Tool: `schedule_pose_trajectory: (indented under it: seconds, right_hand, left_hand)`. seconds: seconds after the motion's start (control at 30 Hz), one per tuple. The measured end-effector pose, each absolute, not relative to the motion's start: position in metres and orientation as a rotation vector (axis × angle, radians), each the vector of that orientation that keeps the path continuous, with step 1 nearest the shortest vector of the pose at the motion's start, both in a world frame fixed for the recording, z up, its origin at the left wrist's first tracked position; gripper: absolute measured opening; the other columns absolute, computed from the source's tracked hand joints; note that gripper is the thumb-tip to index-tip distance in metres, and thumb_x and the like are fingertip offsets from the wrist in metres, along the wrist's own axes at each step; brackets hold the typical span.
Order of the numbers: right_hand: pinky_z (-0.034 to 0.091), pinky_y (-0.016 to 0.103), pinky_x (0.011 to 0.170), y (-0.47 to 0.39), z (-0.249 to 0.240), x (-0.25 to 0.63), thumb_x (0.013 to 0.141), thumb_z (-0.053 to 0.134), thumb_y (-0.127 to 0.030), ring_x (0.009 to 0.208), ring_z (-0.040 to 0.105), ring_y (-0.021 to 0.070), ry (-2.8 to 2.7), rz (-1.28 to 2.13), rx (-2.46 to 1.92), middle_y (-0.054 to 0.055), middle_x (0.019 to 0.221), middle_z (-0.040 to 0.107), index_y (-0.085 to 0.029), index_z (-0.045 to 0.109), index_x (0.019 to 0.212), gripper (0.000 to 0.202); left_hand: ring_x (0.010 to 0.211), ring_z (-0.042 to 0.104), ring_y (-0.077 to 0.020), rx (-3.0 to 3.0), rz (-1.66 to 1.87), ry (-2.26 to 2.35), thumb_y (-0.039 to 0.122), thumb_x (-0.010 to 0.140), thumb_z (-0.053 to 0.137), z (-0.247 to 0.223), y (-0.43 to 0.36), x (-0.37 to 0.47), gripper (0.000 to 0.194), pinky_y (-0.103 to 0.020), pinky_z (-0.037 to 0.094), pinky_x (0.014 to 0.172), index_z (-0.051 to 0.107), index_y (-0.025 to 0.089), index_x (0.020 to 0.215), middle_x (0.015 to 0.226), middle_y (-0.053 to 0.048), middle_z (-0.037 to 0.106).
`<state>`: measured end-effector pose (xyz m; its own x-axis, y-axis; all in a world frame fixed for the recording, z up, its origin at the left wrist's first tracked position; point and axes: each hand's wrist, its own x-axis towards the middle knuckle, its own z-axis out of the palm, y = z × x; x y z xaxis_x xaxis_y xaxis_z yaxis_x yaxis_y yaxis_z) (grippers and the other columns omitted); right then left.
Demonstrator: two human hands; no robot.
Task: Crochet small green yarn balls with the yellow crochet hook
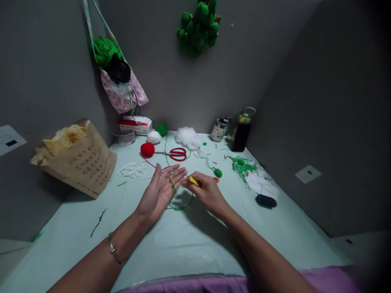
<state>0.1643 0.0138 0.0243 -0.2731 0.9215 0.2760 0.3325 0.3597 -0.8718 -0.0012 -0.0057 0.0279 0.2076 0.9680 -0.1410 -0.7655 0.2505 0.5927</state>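
My left hand (163, 185) is held palm up above the table, its fingers stretched out and the thumb apart. Green yarn (173, 187) runs across those fingers and hangs in a loop down to the tabletop. Beside it on the right, my right hand (207, 191) is closed around a tool with a yellow handle (193, 181), which looks like a crochet hook; its tip is too small to make out. Just beyond the hands lie red-handled scissors (177, 154) and a red yarn ball (147, 149). A small green crocheted piece (217, 172) rests past my right hand.
A paper bag with bread (88, 167) stands at left. White stuffing (187, 138), a green yarn ball (161, 130), a decorated cup (219, 130) and a black phone (241, 137) line the back. Green yarn scraps (242, 167) and a dark roll (266, 201) lie at right.
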Motion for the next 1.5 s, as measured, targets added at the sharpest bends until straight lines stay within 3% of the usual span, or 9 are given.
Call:
schedule_pose_trajectory:
  seconds: [0.13,0.3,0.47,0.57,0.8,0.97,1.17,1.27,1.5]
  right_hand:
    - [0.042,0.029,0.071,0.008,0.016,0.149,0.076,0.074,-0.026,0.072,0.055,0.0164,-1.770,1.007,-1.077,0.000,0.076,0.066,-0.020,0.069,0.075,0.009]
    - [0.044,0.028,0.071,0.012,0.019,0.152,0.079,0.070,-0.034,0.071,0.057,0.0155,-1.649,1.223,-1.042,0.000,0.076,0.067,-0.019,0.069,0.076,0.015]
    - [0.027,0.025,0.048,0.018,0.022,0.162,0.077,0.070,-0.040,0.048,0.033,0.0078,-1.456,1.370,-1.100,-0.005,0.062,0.051,-0.019,0.064,0.076,0.021]
    - [0.019,0.025,0.044,0.021,0.020,0.163,0.074,0.072,-0.042,0.045,0.024,0.0070,-1.389,1.385,-1.137,-0.008,0.058,0.044,-0.019,0.063,0.078,0.024]
    - [0.040,0.026,0.061,0.018,0.016,0.157,0.075,0.068,-0.036,0.062,0.050,0.0122,-1.495,1.181,-1.149,-0.002,0.068,0.059,-0.019,0.066,0.075,0.017]
    - [0.042,0.028,0.066,0.028,0.016,0.170,0.079,0.067,-0.037,0.068,0.055,0.0161,-1.709,0.964,-1.255,0.000,0.070,0.063,-0.020,0.068,0.074,0.018]
    - [0.040,0.036,0.085,0.055,0.011,0.226,0.082,0.067,-0.020,0.100,0.062,0.0286,-1.678,0.508,-1.688,0.010,0.101,0.072,-0.023,0.071,0.098,0.016]
    - [0.040,0.039,0.087,0.065,0.010,0.253,0.076,0.070,-0.012,0.102,0.063,0.0331,-1.638,0.424,-1.853,0.013,0.094,0.073,-0.020,0.070,0.084,0.012]
    - [0.042,0.034,0.078,0.069,0.027,0.264,0.091,0.059,-0.034,0.094,0.062,0.0275,-1.597,0.457,-1.781,0.012,0.093,0.071,-0.018,0.069,0.102,0.022]
  left_hand:
    - [0.143,0.049,-0.0297,0.610,1.256,0.637,0.062,0.101,0.040,0.027,-0.016,0.003,0.062,-0.041,0.036,0.120,0.061,0.013,0.134,0.146,-0.020,0.061]
    - [0.147,0.045,-0.0265,0.755,1.228,0.680,0.069,0.096,0.045,0.024,-0.021,0.004,0.064,-0.039,0.027,0.124,0.062,0.022,0.136,0.152,-0.014,0.058]
    - [0.136,0.056,-0.0254,0.681,1.262,0.593,0.068,0.096,0.049,0.024,-0.014,-0.002,0.059,-0.038,0.035,0.120,0.067,0.021,0.127,0.140,-0.014,0.066]
    - [0.127,0.061,-0.0263,0.790,1.308,0.648,0.062,0.096,0.053,0.021,-0.009,-0.005,0.048,-0.039,0.041,0.114,0.072,0.018,0.101,0.130,-0.015,0.070]
    - [0.080,0.062,-0.0211,1.304,1.189,0.949,0.030,0.083,0.077,0.004,-0.010,-0.002,0.014,-0.032,0.048,0.082,0.073,0.020,0.074,0.078,-0.002,0.068]
    - [0.109,0.062,-0.0275,1.425,1.259,1.017,0.028,0.088,0.071,0.005,-0.011,-0.003,0.011,-0.036,0.042,0.101,0.082,0.025,0.087,0.105,-0.007,0.075]
    - [0.107,0.065,-0.0278,1.409,1.245,1.051,0.029,0.091,0.068,0.008,-0.013,-0.003,0.018,-0.034,0.049,0.090,0.085,0.026,0.094,0.107,-0.009,0.077]
    - [0.102,0.066,-0.0253,1.391,1.230,1.035,0.029,0.092,0.067,0.009,-0.015,-0.002,0.019,-0.031,0.050,0.084,0.085,0.025,0.095,0.107,-0.009,0.078]
    - [0.103,0.066,-0.0253,1.422,1.217,0.980,0.029,0.093,0.066,0.011,-0.017,-0.002,0.020,-0.034,0.048,0.093,0.085,0.025,0.093,0.106,-0.009,0.078]
